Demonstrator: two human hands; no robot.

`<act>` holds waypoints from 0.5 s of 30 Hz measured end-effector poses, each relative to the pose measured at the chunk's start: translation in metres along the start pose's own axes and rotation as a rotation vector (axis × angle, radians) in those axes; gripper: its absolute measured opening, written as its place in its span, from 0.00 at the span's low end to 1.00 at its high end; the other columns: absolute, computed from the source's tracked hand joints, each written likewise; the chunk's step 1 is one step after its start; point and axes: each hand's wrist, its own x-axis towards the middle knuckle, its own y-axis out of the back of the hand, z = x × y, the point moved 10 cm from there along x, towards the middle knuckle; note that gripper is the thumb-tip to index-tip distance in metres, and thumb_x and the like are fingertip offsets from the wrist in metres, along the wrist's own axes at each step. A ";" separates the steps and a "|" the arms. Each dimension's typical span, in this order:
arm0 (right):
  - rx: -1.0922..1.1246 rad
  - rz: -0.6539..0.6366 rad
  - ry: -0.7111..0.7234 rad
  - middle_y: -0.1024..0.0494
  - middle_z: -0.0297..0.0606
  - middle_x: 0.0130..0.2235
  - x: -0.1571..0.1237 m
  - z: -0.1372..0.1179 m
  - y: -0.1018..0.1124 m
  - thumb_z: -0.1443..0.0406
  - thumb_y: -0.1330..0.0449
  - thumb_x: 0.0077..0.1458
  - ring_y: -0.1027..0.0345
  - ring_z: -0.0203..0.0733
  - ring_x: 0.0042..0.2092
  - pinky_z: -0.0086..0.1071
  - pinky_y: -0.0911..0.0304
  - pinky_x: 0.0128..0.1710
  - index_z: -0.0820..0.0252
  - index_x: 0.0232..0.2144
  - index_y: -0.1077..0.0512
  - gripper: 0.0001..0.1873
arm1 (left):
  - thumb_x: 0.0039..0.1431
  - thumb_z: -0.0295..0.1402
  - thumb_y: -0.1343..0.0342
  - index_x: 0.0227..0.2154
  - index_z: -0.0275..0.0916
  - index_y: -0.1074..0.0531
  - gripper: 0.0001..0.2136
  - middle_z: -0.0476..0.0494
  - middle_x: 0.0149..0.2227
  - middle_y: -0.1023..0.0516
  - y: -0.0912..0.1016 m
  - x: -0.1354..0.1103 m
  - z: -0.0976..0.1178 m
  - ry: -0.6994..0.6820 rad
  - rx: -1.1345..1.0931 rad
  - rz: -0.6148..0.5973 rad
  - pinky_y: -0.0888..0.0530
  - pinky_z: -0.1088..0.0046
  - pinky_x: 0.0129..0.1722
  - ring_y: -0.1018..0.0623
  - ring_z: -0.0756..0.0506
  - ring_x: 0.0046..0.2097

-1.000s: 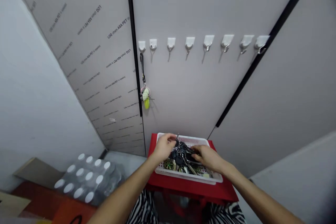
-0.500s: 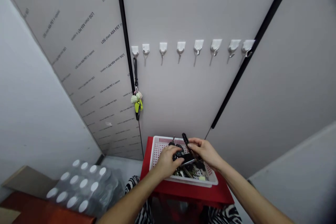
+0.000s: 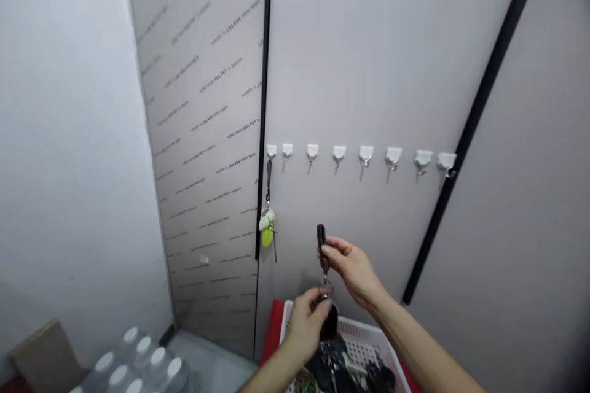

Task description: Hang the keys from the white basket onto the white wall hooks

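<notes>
Between the fingers of my right hand (image 3: 353,267) is the black strap of a keychain (image 3: 321,239), held upright in a pinch. A metal ring hangs below the strap, with a dark key fob (image 3: 329,322) under it. My left hand (image 3: 306,322) is closed on the upper part of that fob, near the ring. Both hands are over a white plastic basket (image 3: 401,368), the left lower than the right. In the basket lie several keys and dark fobs (image 3: 336,362), partly hidden by my left hand and forearm.
A row of several white adhesive hooks (image 3: 340,153) runs across the grey panel. From the leftmost hangs a keychain with a yellow-green tag (image 3: 267,236). Under the basket is a red stool (image 3: 273,328). Capped bottles (image 3: 138,359) and a cardboard piece (image 3: 46,356) are at lower left.
Both hands have come up out of the basket's contents, bringing the keychain with them. The camera view has tilted upward, so the hooks sit lower in the picture.
</notes>
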 end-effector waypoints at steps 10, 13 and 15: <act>-0.050 0.043 0.311 0.34 0.27 0.18 0.077 -0.099 -0.081 0.69 0.44 0.32 0.43 0.25 0.19 0.22 0.44 0.19 0.65 0.24 0.36 0.10 | 0.40 0.30 0.53 0.29 0.33 0.33 0.10 0.50 0.23 0.32 0.087 0.073 0.100 -0.182 -0.001 0.281 0.38 0.80 0.27 0.35 0.54 0.25; -0.090 0.080 0.344 0.34 0.27 0.16 0.092 -0.116 -0.091 0.69 0.45 0.34 0.43 0.25 0.17 0.22 0.44 0.19 0.65 0.26 0.36 0.10 | 0.40 0.30 0.53 0.28 0.34 0.33 0.09 0.50 0.23 0.32 0.101 0.089 0.119 -0.217 0.032 0.316 0.38 0.80 0.27 0.35 0.54 0.25; -0.120 0.096 0.348 0.35 0.26 0.14 0.100 -0.122 -0.095 0.69 0.46 0.36 0.44 0.25 0.16 0.22 0.44 0.18 0.66 0.27 0.36 0.10 | 0.41 0.30 0.53 0.27 0.34 0.33 0.09 0.50 0.23 0.32 0.105 0.095 0.129 -0.232 0.048 0.319 0.38 0.81 0.26 0.35 0.54 0.25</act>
